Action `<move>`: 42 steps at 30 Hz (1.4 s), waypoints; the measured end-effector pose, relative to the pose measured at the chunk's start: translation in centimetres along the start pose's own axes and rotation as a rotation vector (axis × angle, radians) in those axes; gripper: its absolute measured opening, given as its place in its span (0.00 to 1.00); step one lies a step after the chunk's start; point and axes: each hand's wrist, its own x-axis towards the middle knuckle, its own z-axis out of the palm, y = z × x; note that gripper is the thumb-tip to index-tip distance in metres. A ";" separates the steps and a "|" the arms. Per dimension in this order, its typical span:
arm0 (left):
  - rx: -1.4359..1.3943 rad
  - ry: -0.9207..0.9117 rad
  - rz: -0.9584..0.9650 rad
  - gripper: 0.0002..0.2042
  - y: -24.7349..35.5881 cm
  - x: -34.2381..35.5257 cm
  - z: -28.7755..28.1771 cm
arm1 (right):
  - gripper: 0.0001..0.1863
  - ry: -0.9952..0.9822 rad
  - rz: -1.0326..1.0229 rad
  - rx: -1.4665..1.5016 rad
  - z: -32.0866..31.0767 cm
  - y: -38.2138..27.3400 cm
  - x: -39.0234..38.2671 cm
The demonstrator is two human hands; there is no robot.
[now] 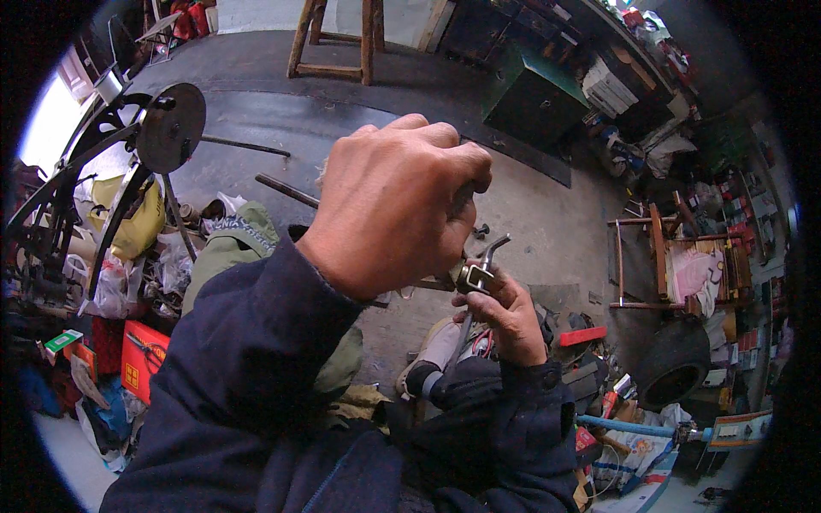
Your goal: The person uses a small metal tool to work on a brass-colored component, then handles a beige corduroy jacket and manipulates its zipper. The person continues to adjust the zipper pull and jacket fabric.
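The left hand is raised near the camera, fist wrapped tight round a tool handle. The right hand, lower and right, pinches a small metal fitting on a cable. Best to brace the fitting firmly and turn squarely, without slipping.

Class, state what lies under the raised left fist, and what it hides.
Under the left hand sits a small metal fitting, pinched by the right hand. The fist covers the tool's grip, so it cannot be identified.

Left hand grips a tool against the brass fitting held by right hand.
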 end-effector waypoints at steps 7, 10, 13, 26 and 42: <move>0.006 -0.011 -0.010 0.10 -0.2 0.0 0.0 | 0.34 0.124 -0.397 -0.426 1.5 1.2 0.2; 0.001 0.002 -0.008 0.10 -0.2 0.0 0.0 | 0.34 0.128 -0.427 -0.519 1.4 1.0 -0.1; 0.008 0.002 -0.010 0.10 -0.1 0.0 0.0 | 0.34 0.136 -0.439 -0.541 1.4 0.9 -0.1; -0.004 0.009 -0.019 0.09 -0.4 0.0 -0.1 | 0.35 -0.034 -0.259 -0.028 1.5 -0.4 -0.8; 0.015 0.013 -0.011 0.10 -0.5 0.0 -0.2 | 0.37 -0.114 -0.378 -0.100 1.2 -1.1 -0.5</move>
